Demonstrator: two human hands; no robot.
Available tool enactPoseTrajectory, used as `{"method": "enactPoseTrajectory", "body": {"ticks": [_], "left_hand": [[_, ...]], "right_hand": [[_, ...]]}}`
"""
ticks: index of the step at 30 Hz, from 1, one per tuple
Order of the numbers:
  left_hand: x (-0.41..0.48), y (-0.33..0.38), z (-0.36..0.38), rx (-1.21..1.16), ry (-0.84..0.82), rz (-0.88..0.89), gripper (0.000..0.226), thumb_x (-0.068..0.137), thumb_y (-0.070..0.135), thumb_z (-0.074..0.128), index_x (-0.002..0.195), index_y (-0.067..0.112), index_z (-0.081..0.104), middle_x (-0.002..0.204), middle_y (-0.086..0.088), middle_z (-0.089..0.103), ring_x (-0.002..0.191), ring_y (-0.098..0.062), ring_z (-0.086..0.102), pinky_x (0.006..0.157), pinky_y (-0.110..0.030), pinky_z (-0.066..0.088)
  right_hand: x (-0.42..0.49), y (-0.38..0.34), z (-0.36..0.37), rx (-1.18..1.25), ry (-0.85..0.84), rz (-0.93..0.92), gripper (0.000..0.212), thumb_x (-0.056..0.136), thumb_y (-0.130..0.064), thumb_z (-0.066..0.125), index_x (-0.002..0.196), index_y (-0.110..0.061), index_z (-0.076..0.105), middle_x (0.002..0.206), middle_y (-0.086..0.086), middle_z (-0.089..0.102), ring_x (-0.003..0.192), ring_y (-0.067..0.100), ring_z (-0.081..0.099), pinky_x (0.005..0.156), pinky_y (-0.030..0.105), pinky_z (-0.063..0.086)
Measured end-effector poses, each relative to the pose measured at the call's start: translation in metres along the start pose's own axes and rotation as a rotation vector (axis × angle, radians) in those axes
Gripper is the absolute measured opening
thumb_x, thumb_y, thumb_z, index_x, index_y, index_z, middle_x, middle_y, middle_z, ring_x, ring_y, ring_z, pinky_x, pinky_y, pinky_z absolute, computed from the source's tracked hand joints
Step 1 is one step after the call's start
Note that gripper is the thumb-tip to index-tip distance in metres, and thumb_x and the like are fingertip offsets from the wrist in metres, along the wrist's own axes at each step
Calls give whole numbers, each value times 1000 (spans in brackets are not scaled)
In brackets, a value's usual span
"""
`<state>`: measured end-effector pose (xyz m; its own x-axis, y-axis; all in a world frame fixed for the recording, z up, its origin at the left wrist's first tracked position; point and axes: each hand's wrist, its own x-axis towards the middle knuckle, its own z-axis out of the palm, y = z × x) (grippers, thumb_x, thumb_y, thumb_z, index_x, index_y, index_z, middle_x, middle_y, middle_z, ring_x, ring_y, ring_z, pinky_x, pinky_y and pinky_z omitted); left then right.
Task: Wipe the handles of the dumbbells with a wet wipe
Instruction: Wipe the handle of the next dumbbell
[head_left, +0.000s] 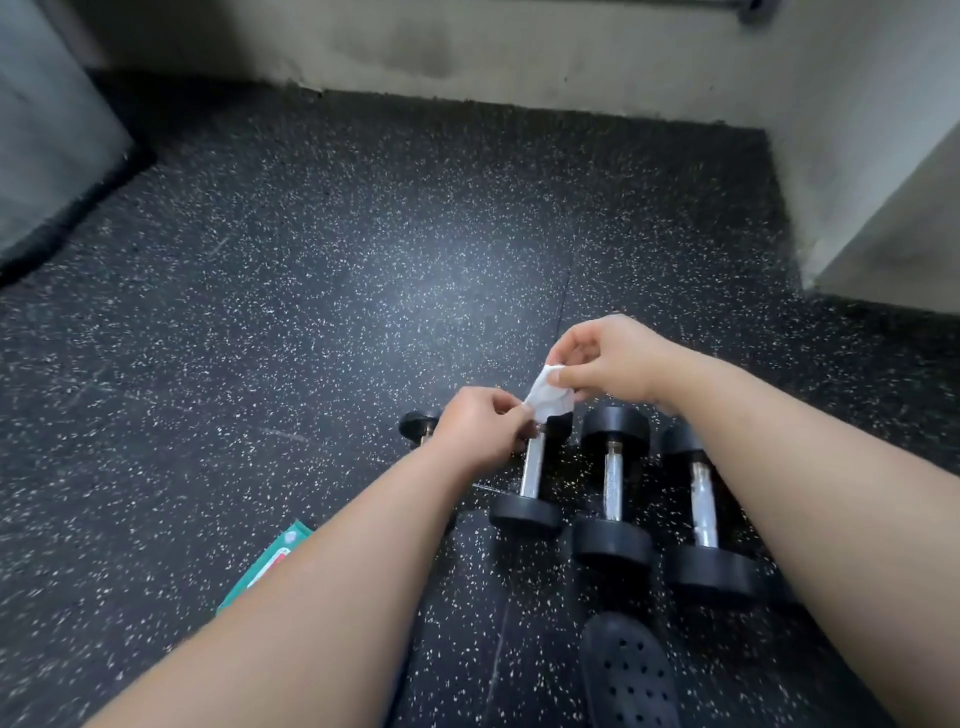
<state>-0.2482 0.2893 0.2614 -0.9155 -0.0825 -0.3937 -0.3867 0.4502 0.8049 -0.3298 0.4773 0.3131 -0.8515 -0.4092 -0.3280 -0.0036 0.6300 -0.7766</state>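
Observation:
Several black dumbbells with chrome handles lie side by side on the speckled rubber floor. The left-middle dumbbell's handle sits just below my hands; to its right lie a middle dumbbell and a right one. A further dumbbell is mostly hidden behind my left hand. A small crumpled white wet wipe hangs above the handles. My left hand pinches its lower left edge and my right hand pinches its top.
A green wet wipe packet lies on the floor by my left forearm. A black perforated sandal shows at the bottom. A grey wall runs along the back, a pillar stands at the right, a dark-edged mat at the left.

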Motion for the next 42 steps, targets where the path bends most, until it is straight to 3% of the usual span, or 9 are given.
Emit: {"method": "enactPoseTrajectory", "body": {"ticks": [2,8,12,19,23,29,31,37,42], "left_hand": [[17,-14,13,-101,-44,-30,24,100,27,67,83,15,80,82,-1,81,79,-22,78,74,-40,59],[50,-47,53,-180,-109,-61,26,101,27,66,91,10,82,87,1,81,79,-16,78,73,-27,54],[61,-74,85,-123,-71,-73,33,98,39,61,89,12,78,83,-2,76,78,-20,71,79,-47,59],[49,-88,117,-10,-46,-89,24,105,20,54,104,26,77,89,7,76,82,-14,67,76,-34,55],[38,-83,121,69,-44,-72,37,98,8,47,113,30,73,96,10,74,80,-13,64,69,-30,48],[34,-86,123,96,-7,-71,33,97,9,49,105,34,70,100,7,72,91,-16,67,83,-33,55],[33,-89,126,55,53,-115,32,98,9,51,101,35,70,101,10,72,94,-11,68,86,-30,54],[66,-111,151,138,400,-358,27,102,17,45,115,29,65,122,3,59,106,-22,59,98,-47,50],[75,-128,172,74,494,-532,43,109,37,44,142,11,56,143,-12,50,126,-31,51,109,-46,41]], "right_hand": [[16,19,12,-35,63,-12,9,87,-23,85,91,-26,78,88,2,80,76,22,77,85,49,64],[27,80,73,115,343,-14,13,85,-23,85,84,-29,74,79,-9,77,74,11,73,75,31,60],[21,125,116,320,497,45,14,86,-18,85,88,-27,75,87,-10,79,85,10,75,85,39,63],[-6,159,143,359,516,31,11,92,-19,82,99,-28,83,101,-18,79,100,2,74,94,29,58],[-6,160,141,446,497,57,17,90,-14,83,100,-28,81,98,-15,80,96,5,76,93,36,61],[-4,165,139,407,420,39,11,95,-22,79,99,-32,81,94,-21,79,93,-1,74,92,30,59],[-1,172,138,398,458,67,12,96,-22,77,97,-33,80,92,-21,79,91,-1,74,92,32,60],[43,204,135,581,646,217,5,95,-36,79,96,-31,80,92,-11,80,90,12,77,92,48,62],[69,214,150,597,623,286,10,93,-38,81,95,-28,79,89,-12,80,86,6,76,90,36,62]]}}
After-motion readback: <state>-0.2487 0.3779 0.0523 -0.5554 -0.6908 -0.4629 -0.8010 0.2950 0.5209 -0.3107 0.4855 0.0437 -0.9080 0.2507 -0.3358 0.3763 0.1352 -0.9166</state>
